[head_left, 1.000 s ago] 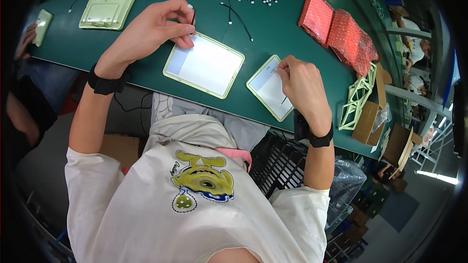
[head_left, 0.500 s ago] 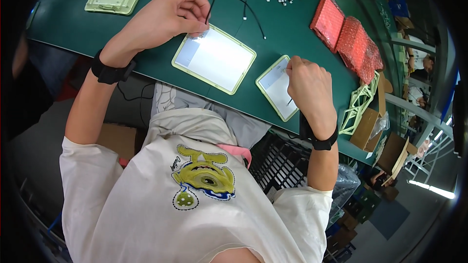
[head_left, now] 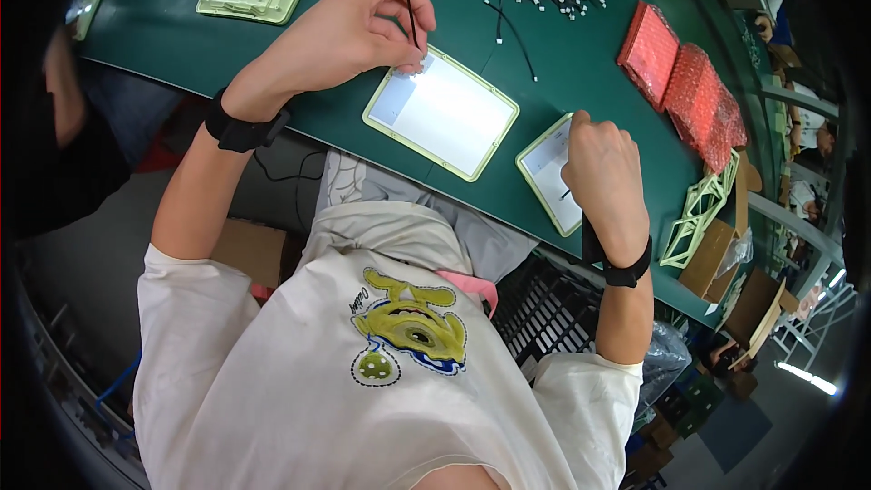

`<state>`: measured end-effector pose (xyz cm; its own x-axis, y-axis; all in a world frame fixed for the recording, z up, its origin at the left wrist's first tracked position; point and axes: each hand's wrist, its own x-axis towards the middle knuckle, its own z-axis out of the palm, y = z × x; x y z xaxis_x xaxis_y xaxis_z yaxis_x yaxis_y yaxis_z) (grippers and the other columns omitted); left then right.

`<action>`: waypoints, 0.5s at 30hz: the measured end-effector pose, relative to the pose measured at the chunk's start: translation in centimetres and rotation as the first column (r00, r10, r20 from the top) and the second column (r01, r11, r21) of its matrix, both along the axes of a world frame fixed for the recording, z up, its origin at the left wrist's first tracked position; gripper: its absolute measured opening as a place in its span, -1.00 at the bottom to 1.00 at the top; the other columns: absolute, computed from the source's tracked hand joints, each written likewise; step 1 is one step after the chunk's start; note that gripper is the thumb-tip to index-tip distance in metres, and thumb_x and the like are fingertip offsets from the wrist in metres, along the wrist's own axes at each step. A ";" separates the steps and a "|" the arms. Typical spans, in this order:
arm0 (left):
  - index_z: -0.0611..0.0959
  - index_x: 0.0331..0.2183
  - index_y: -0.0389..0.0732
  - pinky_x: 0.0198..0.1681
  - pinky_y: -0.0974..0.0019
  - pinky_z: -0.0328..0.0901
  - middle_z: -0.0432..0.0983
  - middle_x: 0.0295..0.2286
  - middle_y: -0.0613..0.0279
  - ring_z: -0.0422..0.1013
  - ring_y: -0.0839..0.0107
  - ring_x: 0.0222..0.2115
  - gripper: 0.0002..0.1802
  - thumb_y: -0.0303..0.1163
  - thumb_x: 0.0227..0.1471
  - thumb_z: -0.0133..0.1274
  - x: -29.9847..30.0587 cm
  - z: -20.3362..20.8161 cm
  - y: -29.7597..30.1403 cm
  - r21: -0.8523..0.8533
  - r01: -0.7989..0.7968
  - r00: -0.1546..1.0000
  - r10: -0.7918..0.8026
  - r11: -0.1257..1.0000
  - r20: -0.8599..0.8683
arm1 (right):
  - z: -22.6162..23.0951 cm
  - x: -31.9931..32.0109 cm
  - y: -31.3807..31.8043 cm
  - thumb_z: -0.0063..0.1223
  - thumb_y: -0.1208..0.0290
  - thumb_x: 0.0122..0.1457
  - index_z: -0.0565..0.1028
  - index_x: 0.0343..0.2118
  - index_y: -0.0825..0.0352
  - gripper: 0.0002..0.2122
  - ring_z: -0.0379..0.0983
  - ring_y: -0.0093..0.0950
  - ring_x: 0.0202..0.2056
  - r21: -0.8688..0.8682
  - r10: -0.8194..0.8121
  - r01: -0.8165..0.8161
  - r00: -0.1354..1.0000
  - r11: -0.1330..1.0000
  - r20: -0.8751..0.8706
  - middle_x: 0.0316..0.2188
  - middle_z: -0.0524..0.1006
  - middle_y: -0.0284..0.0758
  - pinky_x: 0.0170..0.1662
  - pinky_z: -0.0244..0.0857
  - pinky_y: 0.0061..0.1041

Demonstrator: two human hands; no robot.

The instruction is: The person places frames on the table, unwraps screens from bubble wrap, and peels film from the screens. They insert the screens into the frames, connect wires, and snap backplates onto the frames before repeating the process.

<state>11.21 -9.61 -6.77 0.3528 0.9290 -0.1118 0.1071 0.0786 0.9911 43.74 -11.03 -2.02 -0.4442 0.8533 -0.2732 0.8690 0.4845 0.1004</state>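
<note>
Two hands busy: left hand (head_left: 349,32) pinches black cable (head_left: 406,0), cable upright, big panel (head_left: 442,112) just right of fingers; right hand (head_left: 603,172) fisted on small panel (head_left: 550,166), green bench (head_left: 562,91).

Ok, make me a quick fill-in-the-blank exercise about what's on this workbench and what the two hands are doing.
1. The left hand pinches a thin ____ cable with a white plug.
2. The right hand rests on the ____ of the two white panels.
3. The table top is ____.
4. The bubble-wrap packs are ____.

Missing words: black; smaller; green; red
</note>
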 end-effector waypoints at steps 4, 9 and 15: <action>0.59 -0.18 -0.35 -0.18 0.34 0.49 0.63 -0.40 0.15 0.60 0.40 -0.32 -0.78 -0.63 0.10 0.21 0.2 0.1 0.0 0.188 0.051 0.982 -0.015 0.981 -0.190 | -0.3 0.6 0.0 0.09 0.74 0.01 0.55 -0.30 0.56 -0.84 0.62 0.09 -0.38 -0.009 -0.035 0.034 0.998 0.999 -0.047 -0.50 0.60 0.09 -0.26 0.52 -0.03; 0.57 -0.18 -0.33 -0.17 0.27 0.49 0.62 -0.38 0.10 0.59 0.26 -0.33 -0.79 -0.62 0.12 0.20 0.8 0.2 -0.2 0.328 0.183 0.922 -0.046 0.927 -0.385 | 0.0 0.4 -0.2 0.09 0.73 0.02 0.54 -0.30 0.56 -0.85 0.62 0.10 -0.35 -0.004 -0.075 0.075 0.995 0.997 -0.068 -0.49 0.61 0.11 -0.23 0.52 -0.02; 0.57 -0.17 -0.29 -0.16 0.25 0.49 0.61 -0.37 0.12 0.58 0.21 -0.33 -0.80 -0.61 0.14 0.19 1.2 0.1 -0.8 0.420 0.207 0.908 -0.014 0.884 -0.418 | -0.3 0.8 -0.5 0.08 0.73 0.02 0.55 -0.30 0.56 -0.85 0.62 0.10 -0.35 0.009 -0.095 0.096 0.990 0.995 -0.106 -0.49 0.61 0.11 -0.23 0.51 0.00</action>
<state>12.42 -10.38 -6.70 0.4723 0.8681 0.1526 0.4740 -0.3960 0.7865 44.55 -11.54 -2.34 -0.3860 0.8966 -0.2168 0.9173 0.3979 0.0124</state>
